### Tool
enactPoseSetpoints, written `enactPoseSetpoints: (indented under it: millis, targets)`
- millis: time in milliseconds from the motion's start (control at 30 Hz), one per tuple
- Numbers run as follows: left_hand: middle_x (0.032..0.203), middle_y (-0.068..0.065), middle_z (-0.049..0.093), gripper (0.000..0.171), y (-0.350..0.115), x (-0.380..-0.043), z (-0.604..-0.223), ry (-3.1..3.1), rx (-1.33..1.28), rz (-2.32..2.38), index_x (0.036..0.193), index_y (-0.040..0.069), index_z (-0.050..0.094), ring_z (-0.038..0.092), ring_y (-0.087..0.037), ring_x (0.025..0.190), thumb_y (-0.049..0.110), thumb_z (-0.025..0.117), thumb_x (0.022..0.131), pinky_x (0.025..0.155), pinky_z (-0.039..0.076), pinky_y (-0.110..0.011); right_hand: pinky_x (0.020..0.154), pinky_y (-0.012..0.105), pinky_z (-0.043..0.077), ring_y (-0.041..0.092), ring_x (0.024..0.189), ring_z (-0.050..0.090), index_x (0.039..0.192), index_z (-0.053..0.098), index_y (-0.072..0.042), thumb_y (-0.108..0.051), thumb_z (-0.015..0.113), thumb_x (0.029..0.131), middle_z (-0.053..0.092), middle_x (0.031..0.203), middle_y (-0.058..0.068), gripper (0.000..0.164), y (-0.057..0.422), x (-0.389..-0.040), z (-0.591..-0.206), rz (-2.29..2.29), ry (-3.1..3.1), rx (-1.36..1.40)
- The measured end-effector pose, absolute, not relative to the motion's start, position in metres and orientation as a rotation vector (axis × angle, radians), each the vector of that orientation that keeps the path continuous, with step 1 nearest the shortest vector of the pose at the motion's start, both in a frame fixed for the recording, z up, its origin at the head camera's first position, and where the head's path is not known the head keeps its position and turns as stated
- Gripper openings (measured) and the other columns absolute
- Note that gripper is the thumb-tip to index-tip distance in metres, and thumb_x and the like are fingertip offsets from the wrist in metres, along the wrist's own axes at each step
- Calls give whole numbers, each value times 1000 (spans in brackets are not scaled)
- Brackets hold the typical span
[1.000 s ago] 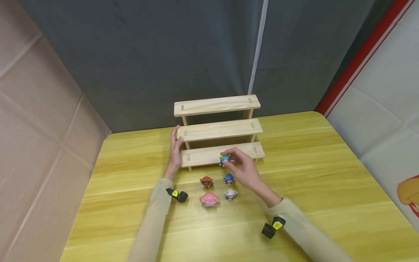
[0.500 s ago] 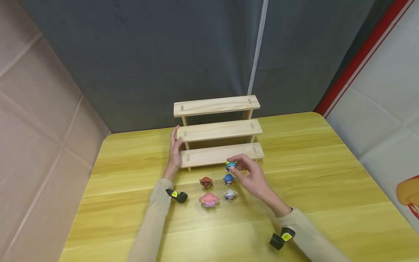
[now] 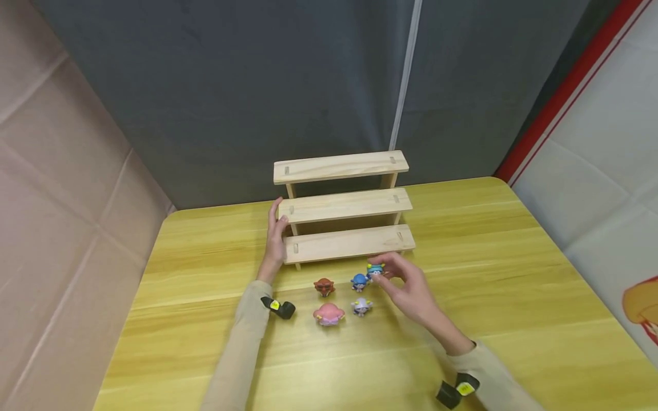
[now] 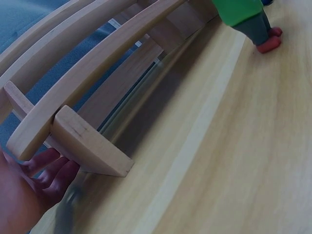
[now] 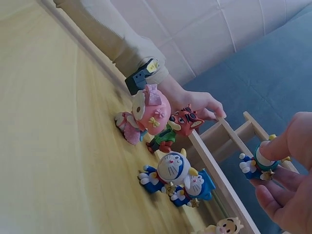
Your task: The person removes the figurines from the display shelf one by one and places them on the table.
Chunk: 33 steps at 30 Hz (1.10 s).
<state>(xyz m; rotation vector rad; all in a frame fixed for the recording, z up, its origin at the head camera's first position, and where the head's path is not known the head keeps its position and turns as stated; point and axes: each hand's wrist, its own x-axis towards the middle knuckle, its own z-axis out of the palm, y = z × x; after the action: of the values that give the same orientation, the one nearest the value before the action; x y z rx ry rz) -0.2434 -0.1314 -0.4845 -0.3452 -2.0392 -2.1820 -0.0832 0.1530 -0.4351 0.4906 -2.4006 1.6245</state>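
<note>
My right hand (image 3: 408,291) pinches a small Doraemon figurine (image 3: 376,270) with a teal, yellow-horned hat between thumb and fingers. In the right wrist view the figurine's blue and white body (image 5: 249,165) points left out of the grip. Just left of it in the head view is a blue-hatted figurine (image 3: 359,281), with a white-hooded one (image 3: 362,307) nearer me. My left hand (image 3: 275,242) holds the left end of a three-tier wooden display stand (image 3: 345,205); in the left wrist view its fingers (image 4: 61,178) curl beside the stand's leg.
Left of the blue and white figurines stand a red fox figurine (image 3: 324,286) and a larger pink-headed one (image 3: 329,314). A tan figurine (image 5: 225,227) shows at the right wrist view's bottom edge. A dark curtain (image 3: 231,103) hangs behind the table (image 3: 205,285).
My right hand has drawn the teal-hatted figurine from the front of the lowest shelf toward me and to the right, beside the blue-hatted one. My left hand stays at the stand.
</note>
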Motion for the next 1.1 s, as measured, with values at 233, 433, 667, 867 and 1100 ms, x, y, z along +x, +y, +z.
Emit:
enactPoseSetpoints:
  millis: [233,433,667,867,1100]
  targets:
    - [171,-8,5,61,-131,-243,-486,-2028,-352,-2172,160,9,21,11,-31,154,23,35,102,118,17,-58,85,24,56,24,90,69,115,66,-2,5,72,87,72,114,16,30,160,-73,-438,1635,-2407,497]
    - [171,-7,5,61,-131,-243,-486,-2022,-349,-2177,160,7,20,10,-30,154,23,34,103,118,17,-58,85,24,56,20,91,69,113,67,0,6,72,87,71,114,20,28,164,-66,-442,1645,-2422,473]
    - [171,-8,5,60,-131,-243,-485,-2026,-351,-2179,160,7,19,10,-31,154,22,33,104,119,16,-58,86,25,57,18,91,70,112,67,1,6,73,86,71,114,17,27,168,-59,-448,1695,-2468,426]
    - [171,-7,4,60,-131,-242,-485,-2034,-343,-2176,161,11,20,11,-31,153,21,33,103,118,16,-58,84,27,57,15,90,70,110,68,-1,7,73,84,71,114,21,28,171,-55,-458,1702,-2485,422]
    - [171,-7,5,60,-130,-241,-483,-2038,-339,-2174,161,9,19,9,-30,155,21,33,104,120,15,-58,82,26,58,17,88,70,107,68,-4,11,73,82,71,114,20,30,175,-54,-468,1726,-2508,379]
